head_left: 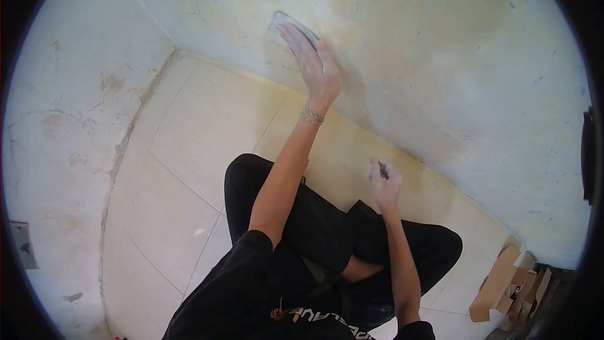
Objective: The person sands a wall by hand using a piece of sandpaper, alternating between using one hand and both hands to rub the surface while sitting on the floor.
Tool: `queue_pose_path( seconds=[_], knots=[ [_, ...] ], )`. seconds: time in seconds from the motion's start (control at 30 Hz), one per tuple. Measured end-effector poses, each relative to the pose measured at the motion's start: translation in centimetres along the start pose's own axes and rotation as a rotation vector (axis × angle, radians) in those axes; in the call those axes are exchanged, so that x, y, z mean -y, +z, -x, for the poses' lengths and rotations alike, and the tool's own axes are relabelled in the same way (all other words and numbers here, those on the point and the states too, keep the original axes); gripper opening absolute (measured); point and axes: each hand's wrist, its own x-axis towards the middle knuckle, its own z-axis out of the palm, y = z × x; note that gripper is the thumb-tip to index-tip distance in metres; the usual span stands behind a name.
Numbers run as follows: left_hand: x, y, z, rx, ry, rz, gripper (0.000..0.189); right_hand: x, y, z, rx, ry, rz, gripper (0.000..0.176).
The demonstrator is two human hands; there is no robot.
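Note:
My left hand (311, 66), dusted white and with bracelets at the wrist, presses a flat grey piece of sandpaper (279, 20) against the pale wall (402, 44). Its fingers lie over the sheet, so most of it is hidden; the upper edge and one corner show. Lower and to the right, my right hand (386, 187) is held above my leg, apart from the wall. White dust covers it too. The fingers are curled in, with something small and dark showing between thumb and fingers that I cannot make out.
My crossed legs in black trousers (314, 220) rest on the cream tiled floor (207, 101). Another wall (69, 88), cracked and stained, meets this one at the upper left. An open cardboard box (497, 286) lies at the lower right. A wall socket (24, 245) is at far left.

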Motion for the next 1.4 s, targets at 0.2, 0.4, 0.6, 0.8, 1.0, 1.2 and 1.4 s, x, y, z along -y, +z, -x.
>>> queue_pose_path(
  seconds=[0.2, 0.4, 0.6, 0.8, 1.0, 1.2, 1.4],
  knots=[
    [0.0, 4.1, 8.9, 0.104, -0.052, -0.069, 0.077, -1.4, 1.1, -1.4, -0.032, 0.078, 0.039, 0.022],
    [2.6, 2.2, 0.2, -0.167, -0.154, 0.169, 0.076, -1.7, 1.3, -0.9, 0.01, -0.115, 0.075, 0.021],
    [0.6, 5.2, 7.9, -0.015, -0.138, 0.02, 0.072, -1.2, 2.4, -0.6, 0.078, -0.14, 0.171, 0.018],
    [0.2, 4.2, 4.7, -0.098, -0.15, 0.242, 0.065, -0.4, 2.1, -0.6, 0.12, -0.078, 0.211, 0.021],
    [1.9, 5.3, 6.5, -0.121, -0.22, 0.168, 0.068, -2.3, 2.2, -1.5, 0.084, 0.018, 0.108, 0.024],
    [0.0, 5.9, 7.9, -0.111, -0.201, 0.11, 0.071, -1.9, 1.9, -1.2, 0.114, 0.009, 0.195, 0.025],
    [2.5, 5.0, 5.4, -0.161, -0.233, 0.175, 0.069, -1.0, 2.7, -1.2, 0.113, 0.019, 0.175, 0.025]
  ],
)
